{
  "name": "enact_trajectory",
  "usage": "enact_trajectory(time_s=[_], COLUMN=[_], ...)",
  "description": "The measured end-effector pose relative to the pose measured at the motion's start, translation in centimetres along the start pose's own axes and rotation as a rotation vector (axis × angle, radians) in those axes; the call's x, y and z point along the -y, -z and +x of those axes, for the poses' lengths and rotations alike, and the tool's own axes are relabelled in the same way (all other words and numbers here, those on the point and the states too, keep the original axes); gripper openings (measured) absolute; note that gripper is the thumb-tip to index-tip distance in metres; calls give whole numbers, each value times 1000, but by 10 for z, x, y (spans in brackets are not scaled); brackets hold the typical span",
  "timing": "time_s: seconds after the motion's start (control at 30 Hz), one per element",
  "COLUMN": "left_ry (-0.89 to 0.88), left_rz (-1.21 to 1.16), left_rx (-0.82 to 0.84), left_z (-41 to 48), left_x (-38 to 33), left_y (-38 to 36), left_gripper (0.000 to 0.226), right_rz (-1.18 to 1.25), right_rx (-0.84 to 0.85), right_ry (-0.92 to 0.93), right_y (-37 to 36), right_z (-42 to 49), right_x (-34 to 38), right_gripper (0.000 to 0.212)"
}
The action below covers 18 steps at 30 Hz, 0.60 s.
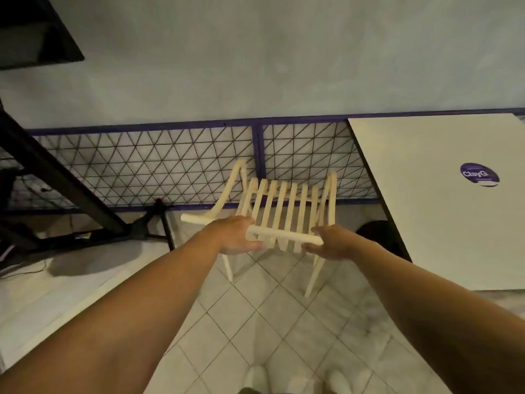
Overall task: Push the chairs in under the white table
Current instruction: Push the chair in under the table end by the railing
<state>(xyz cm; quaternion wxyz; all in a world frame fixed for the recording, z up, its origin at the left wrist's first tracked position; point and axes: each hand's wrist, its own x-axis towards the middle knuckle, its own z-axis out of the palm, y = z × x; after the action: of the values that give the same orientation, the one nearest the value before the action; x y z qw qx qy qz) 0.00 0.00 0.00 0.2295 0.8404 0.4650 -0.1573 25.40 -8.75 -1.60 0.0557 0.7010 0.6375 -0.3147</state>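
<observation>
A grey wall (255, 66) fills the view from 10 to 2 o'clock, above a tiled floor (270, 322) at 6. The white table (426, 223) lies at 3 o'clock, and a purple mesh fence (142, 172) runs along the wall's foot. The cream slatted chair (284, 200) stands at the centre, near the table's 9 o'clock edge and not under it. The left hand (235, 237) and right hand (332, 243) grip the ends of its top rail (284, 236). A purple sticker (479, 174) sits on the table.

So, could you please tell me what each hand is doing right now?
Left hand: gripping the chair's top rail.
Right hand: gripping the same rail's right end.
</observation>
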Motion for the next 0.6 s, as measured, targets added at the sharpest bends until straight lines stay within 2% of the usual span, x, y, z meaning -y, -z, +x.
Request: enact_trajectory(time_s=[0.3, 0.6], left_ry=[-41, 18], left_rz=[21, -19], left_rx=[60, 106], left_z=[25, 86], left_x=[36, 56], left_y=[-8, -15], left_gripper=[87, 83], right_rz=[48, 30], right_rx=[-10, 29], right_ry=[-52, -24], right_y=[-23, -20], right_z=[32, 99], right_x=[16, 1], right_gripper=[56, 70])
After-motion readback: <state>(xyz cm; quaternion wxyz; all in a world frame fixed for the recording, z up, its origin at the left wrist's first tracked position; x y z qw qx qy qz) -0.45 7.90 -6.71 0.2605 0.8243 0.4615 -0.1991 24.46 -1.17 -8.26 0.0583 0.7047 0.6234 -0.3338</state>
